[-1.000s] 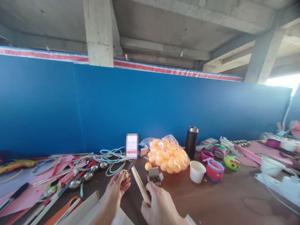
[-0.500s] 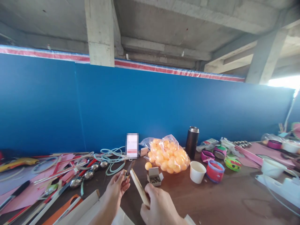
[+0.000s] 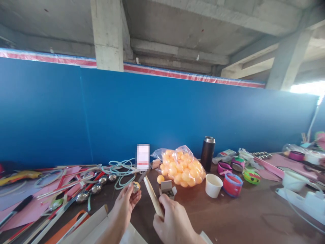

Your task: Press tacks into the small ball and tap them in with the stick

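My left hand (image 3: 127, 200) pinches a small round piece (image 3: 136, 187), shiny like metal with a yellow edge; its exact kind is unclear. Wrapped in my right hand (image 3: 174, 217) is the wooden handle of a hammer (image 3: 153, 196). The hammer's dark narrow head is up and to the right of the round piece, apart from it. Just beyond my right hand stands a small open carton (image 3: 167, 185) of tiny dark metal bits, its near side partly covered by the hand. One loose orange ball (image 3: 160, 179) lies behind the carton.
A clear bag of orange balls (image 3: 181, 169), a black flask (image 3: 208, 154) and a white paper cup (image 3: 213, 185) stand beyond. Colourful bands (image 3: 232, 184) lie right. Pale blue tubing (image 3: 122, 171), silver balls (image 3: 96, 188) and strips clutter the left. A phone-like upright screen (image 3: 143, 157) is blurred.
The hammer head has risen away from my left hand. The round piece in my left fingers now shows its shiny face more plainly. My right hand has shifted slightly and covers more of the carton.
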`<move>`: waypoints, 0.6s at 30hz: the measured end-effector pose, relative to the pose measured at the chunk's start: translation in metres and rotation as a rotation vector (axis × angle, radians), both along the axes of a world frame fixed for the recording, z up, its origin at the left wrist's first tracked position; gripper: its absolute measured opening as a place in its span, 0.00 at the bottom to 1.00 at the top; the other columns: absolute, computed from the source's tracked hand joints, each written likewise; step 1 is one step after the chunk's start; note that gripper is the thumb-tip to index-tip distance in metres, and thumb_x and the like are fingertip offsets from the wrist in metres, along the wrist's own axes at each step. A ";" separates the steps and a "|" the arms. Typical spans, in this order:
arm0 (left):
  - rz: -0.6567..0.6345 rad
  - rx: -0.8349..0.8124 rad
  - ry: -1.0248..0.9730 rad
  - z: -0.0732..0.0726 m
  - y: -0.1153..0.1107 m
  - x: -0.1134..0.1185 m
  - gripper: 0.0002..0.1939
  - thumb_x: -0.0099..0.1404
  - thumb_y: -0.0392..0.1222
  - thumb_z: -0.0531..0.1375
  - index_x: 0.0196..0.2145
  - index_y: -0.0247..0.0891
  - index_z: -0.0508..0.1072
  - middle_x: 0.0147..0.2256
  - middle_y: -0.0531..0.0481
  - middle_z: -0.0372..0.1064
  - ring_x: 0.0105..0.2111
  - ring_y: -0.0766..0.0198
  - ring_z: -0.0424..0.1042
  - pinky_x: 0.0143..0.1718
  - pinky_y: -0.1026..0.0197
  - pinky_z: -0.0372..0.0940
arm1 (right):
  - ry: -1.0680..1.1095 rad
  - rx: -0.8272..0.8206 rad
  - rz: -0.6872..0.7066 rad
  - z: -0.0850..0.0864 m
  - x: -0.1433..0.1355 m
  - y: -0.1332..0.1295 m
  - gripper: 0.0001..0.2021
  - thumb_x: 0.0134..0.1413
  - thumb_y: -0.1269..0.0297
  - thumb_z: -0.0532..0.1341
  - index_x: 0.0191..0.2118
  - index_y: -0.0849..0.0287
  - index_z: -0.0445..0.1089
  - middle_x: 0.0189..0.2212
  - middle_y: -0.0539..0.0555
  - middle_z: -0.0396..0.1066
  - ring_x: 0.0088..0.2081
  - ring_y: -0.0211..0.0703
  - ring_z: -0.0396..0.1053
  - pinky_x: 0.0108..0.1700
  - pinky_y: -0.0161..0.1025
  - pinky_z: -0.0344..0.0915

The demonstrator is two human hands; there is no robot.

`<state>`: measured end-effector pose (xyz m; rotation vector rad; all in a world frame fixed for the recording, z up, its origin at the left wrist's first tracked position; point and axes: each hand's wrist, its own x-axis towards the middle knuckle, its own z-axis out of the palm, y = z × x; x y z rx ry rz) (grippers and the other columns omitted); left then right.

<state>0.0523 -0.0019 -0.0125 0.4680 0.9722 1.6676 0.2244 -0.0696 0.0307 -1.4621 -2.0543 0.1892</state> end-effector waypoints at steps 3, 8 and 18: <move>-0.002 0.027 -0.022 -0.001 0.001 0.000 0.05 0.56 0.33 0.58 0.33 0.35 0.68 0.26 0.47 0.73 0.26 0.64 0.74 0.31 0.61 0.69 | 0.020 0.017 0.005 0.003 -0.001 -0.001 0.07 0.36 0.72 0.52 0.26 0.55 0.51 0.19 0.45 0.61 0.20 0.35 0.59 0.23 0.30 0.46; 0.001 0.028 -0.027 -0.002 0.000 -0.001 0.05 0.56 0.32 0.58 0.33 0.34 0.68 0.25 0.48 0.73 0.25 0.64 0.74 0.32 0.60 0.69 | -0.009 0.000 0.008 -0.003 -0.002 0.000 0.07 0.36 0.71 0.52 0.26 0.55 0.52 0.19 0.46 0.63 0.21 0.36 0.60 0.23 0.31 0.46; -0.023 -0.003 0.033 0.002 -0.001 0.002 0.08 0.56 0.33 0.59 0.36 0.34 0.69 0.27 0.47 0.73 0.24 0.65 0.73 0.30 0.61 0.70 | -0.026 -0.009 -0.002 0.000 -0.001 0.002 0.07 0.36 0.71 0.52 0.26 0.55 0.52 0.19 0.46 0.64 0.21 0.36 0.62 0.23 0.31 0.45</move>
